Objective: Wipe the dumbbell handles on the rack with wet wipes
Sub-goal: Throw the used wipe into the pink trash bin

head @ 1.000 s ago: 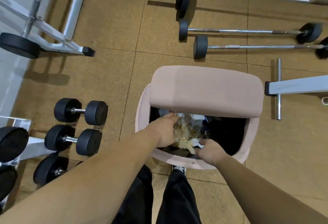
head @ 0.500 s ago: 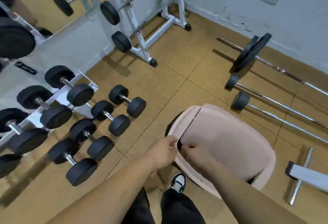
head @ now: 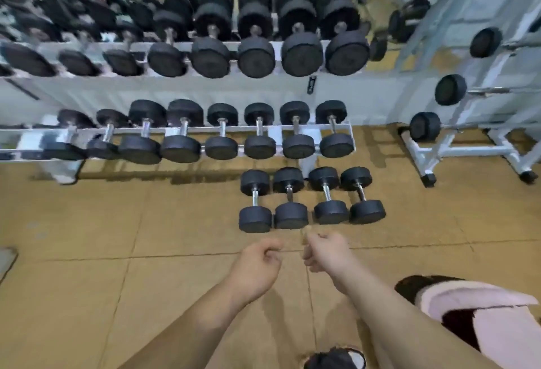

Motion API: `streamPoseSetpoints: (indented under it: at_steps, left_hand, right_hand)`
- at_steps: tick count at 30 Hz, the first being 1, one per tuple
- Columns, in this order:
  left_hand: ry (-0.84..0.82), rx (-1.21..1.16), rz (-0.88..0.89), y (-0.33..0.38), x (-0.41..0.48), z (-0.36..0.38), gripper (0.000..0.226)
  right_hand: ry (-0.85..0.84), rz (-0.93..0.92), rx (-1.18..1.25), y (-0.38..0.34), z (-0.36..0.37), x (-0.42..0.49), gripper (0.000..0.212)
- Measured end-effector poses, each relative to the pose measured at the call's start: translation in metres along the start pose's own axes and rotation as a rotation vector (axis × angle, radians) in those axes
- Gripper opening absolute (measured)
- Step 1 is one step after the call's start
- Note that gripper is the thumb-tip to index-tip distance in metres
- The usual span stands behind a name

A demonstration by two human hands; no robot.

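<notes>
Off the pink bin come both hands, close together over the floor: left hand curled, nothing seen in it; right hand curled, grip too blurred to tell. Four loose dumbbells lie just ahead, dumbbell rack beyond.

A gym: black dumbbells fill a two-tier rack (four more on the floor).
</notes>
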State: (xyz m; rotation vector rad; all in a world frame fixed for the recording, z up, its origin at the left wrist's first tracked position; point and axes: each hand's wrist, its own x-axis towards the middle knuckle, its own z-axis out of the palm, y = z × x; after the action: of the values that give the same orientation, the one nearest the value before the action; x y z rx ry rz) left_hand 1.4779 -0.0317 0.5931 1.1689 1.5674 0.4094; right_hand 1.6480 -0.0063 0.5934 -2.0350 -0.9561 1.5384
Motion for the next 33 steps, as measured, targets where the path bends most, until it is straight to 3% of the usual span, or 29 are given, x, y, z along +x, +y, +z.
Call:
streamPoseSetpoints:
  at_steps: [3, 11, 17, 24, 33]
  left_hand:
    - [0.176, -0.176, -0.057, -0.054, -0.041, -0.102, 0.026]
    - [0.459, -0.444, -0.142, -0.166, -0.104, -0.303, 0.021]
    - [0.634, -0.615, -0.261, -0.232, -0.1, -0.411, 0.018]
    - [0.95, -0.842, -0.365, -0.31, -0.095, -0.561, 0.016]
    - [1.187, -1.015, -0.509, -0.424, -0.129, -0.709, 0.016]
  right_hand:
    - [-0.124, -0.072, -0.022, -0.041, 0.118, -0.029, 0.044]
    - [-0.48, -0.167, -0.206, -0.136, 0.373, -0.084, 0.038]
    - [-0.674, -0.211, -0.355, -0.192, 0.517, -0.076, 0.033]
    - [-0.921, -0.247, -0.531, -0.272, 0.715, -0.061, 0.031]
    - [-1.077, -0.214, -0.69, -0.328, 0.945, -0.108, 0.024]
